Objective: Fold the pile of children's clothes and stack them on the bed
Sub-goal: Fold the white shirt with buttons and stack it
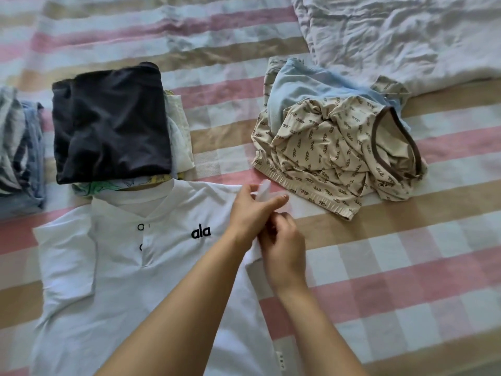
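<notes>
A white polo shirt (pixel 130 280) with black "ala" lettering lies face up on the checked bedsheet (pixel 406 267). Both hands work at its right sleeve. My left hand (pixel 253 210) pinches the sleeve's upper edge between thumb and fingers. My right hand (pixel 284 248) grips the sleeve fabric just below it. A stack of folded clothes topped by a dark navy garment (pixel 111 126) sits beyond the shirt's collar. An unfolded heap lies at the right: a beige patterned top and shorts (pixel 336 156) over a light blue piece (pixel 295 90).
Another folded stack of blue and striped clothes (pixel 21 153) lies at the left edge. A crumpled white quilt (pixel 406 36) fills the far right corner. Bare sheet shows at the right, below the heap.
</notes>
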Demonstrator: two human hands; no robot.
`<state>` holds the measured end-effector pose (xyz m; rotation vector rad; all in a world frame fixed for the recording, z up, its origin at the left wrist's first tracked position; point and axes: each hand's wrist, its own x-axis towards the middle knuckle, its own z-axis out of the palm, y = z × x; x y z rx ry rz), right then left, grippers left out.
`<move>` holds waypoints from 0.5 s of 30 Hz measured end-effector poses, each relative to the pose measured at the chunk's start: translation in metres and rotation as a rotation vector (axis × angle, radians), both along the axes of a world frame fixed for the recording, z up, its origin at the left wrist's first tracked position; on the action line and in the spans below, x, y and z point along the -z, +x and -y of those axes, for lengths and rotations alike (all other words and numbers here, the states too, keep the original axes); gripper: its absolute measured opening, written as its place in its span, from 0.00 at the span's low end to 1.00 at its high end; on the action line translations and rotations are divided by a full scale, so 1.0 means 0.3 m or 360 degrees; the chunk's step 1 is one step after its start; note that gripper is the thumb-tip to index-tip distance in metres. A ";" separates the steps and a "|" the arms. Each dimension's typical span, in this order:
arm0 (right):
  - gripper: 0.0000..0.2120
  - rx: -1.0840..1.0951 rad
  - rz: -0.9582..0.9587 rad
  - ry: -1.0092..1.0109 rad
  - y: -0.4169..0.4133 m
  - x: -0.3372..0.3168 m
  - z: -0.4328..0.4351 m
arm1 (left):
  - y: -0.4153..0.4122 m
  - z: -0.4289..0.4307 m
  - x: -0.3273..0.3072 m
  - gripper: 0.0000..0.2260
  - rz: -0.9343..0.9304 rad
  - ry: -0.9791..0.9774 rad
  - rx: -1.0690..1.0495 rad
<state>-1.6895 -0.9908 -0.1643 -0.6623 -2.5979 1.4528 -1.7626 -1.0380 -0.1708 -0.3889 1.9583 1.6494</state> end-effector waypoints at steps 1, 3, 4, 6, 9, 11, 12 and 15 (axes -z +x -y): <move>0.03 -0.0028 -0.0070 -0.0017 -0.005 -0.008 0.034 | -0.015 0.022 -0.020 0.13 -0.0068 -0.0021 -0.0038; 0.03 -0.0101 -0.0187 -0.0063 -0.013 -0.018 0.093 | -0.044 0.082 -0.044 0.04 -0.0227 -0.0070 -0.0133; 0.04 -0.0145 -0.0241 -0.0095 -0.013 -0.019 0.118 | -0.054 0.120 -0.050 0.04 -0.0278 -0.0087 -0.0194; 0.08 -0.0218 -0.0312 -0.0081 -0.001 -0.006 0.157 | -0.062 0.206 -0.047 0.08 -0.0305 -0.0078 -0.0325; 0.11 -0.0256 -0.0299 0.0219 0.034 0.042 0.192 | -0.037 0.337 -0.008 0.08 -0.0192 -0.0043 -0.0526; 0.14 -0.0349 -0.0242 0.0463 0.050 0.083 0.206 | -0.011 0.398 0.039 0.09 -0.0083 -0.0098 -0.0635; 0.16 -0.0429 -0.0184 0.0571 0.054 0.105 0.211 | 0.001 0.417 0.060 0.10 -0.0028 -0.0130 -0.0663; 0.24 -0.0786 0.0202 0.0711 0.074 0.165 0.223 | 0.041 0.447 0.091 0.06 0.0091 -0.0133 -0.0620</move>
